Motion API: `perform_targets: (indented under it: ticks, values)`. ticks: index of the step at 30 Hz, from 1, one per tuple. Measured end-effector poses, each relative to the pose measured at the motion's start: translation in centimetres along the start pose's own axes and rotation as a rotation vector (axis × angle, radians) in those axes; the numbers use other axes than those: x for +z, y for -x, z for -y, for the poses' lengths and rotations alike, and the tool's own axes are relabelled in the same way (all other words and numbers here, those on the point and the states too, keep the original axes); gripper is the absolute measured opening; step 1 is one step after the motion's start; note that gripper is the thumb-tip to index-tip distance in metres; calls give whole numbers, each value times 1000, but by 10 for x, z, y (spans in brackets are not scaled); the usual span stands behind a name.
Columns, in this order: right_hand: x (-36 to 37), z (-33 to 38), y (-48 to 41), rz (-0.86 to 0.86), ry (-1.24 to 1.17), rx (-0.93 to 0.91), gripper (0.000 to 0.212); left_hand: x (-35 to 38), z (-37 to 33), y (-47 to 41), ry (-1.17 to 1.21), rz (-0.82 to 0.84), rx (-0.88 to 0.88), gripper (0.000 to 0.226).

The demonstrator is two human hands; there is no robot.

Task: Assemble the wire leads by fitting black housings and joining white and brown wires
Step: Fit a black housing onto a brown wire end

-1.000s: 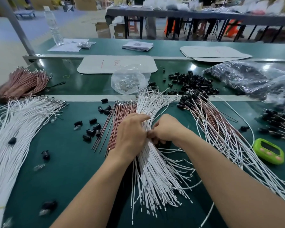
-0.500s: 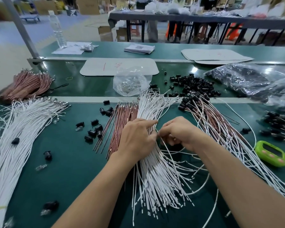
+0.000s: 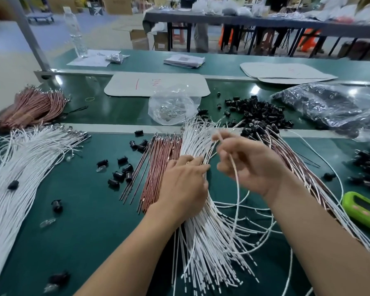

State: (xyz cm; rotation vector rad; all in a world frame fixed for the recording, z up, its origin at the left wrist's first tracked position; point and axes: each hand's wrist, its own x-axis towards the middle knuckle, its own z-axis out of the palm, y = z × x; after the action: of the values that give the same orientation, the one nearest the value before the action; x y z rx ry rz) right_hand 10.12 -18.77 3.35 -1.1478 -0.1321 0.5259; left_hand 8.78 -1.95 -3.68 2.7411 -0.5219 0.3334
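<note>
A fan of loose white wires [image 3: 203, 238] lies on the green bench in front of me, with a row of brown wires [image 3: 158, 165] just left of it. My left hand [image 3: 185, 184] rests flat on the white wires, fingers fairly straight. My right hand [image 3: 248, 165] is raised above them and pinches one white wire [image 3: 236, 197] that loops down to the bench. Loose black housings [image 3: 121, 175] lie left of the brown wires. A larger heap of black housings [image 3: 259, 113] sits further back. Finished leads with housings [image 3: 286, 159] fan out under my right forearm.
A big bundle of white wires [image 3: 15, 178] covers the left side, and brown wires [image 3: 32, 107] lie at the far left. A clear bag of metal terminals [image 3: 171, 107] stands behind the wires. A green timer [image 3: 363, 210] lies at the right edge, dark plastic bags [image 3: 329, 105] beyond it.
My right hand has lifted up and to the right, drawing one white wire out of the pile. My left hand has stayed on the white wires.
</note>
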Motion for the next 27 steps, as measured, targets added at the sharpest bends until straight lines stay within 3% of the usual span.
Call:
perform_targets:
  ticks: [2, 3, 6, 10, 12, 14, 16, 18, 20, 23, 25, 27]
  values:
    - [7, -4, -3, -81, 415, 94, 24, -1, -2, 0, 49, -13, 21, 44]
    - [9, -4, -4, -70, 509, 134, 25, 0, -2, -1, 84, 19, 28, 50]
    - [12, 10, 1, 60, 356, 88, 12, 2, 3, -5, 124, 175, 3, 69]
    - [-1, 18, 8, 410, 206, 16, 10, 4, 3, -10, 58, 224, 4, 75]
    - [-4, 14, 8, 475, 127, 8, 16, 4, 2, -11, 23, 238, 9, 75]
    - [-2, 9, 1, 333, 143, -16, 14, 3, 2, -10, 36, 224, 10, 73]
    - [3, 5, -10, 62, 97, -60, 8, 0, 0, -8, 164, 140, -27, 62]
    - [6, 0, -19, -173, 23, -152, 7, -7, -2, -5, 389, -54, -124, 43]
    - [6, -6, -26, -360, 53, -275, 16, -16, -2, -2, 786, -195, -254, 29]
    - [3, -10, -31, -570, 45, -505, 23, -26, 0, -1, 1365, -110, -370, 47]
    - [-4, -11, -32, -653, 44, -642, 24, -30, 3, -4, 1491, -46, -412, 49]
    - [-12, -14, -31, -693, 87, -727, 23, -32, 7, -8, 1514, -54, -450, 31]
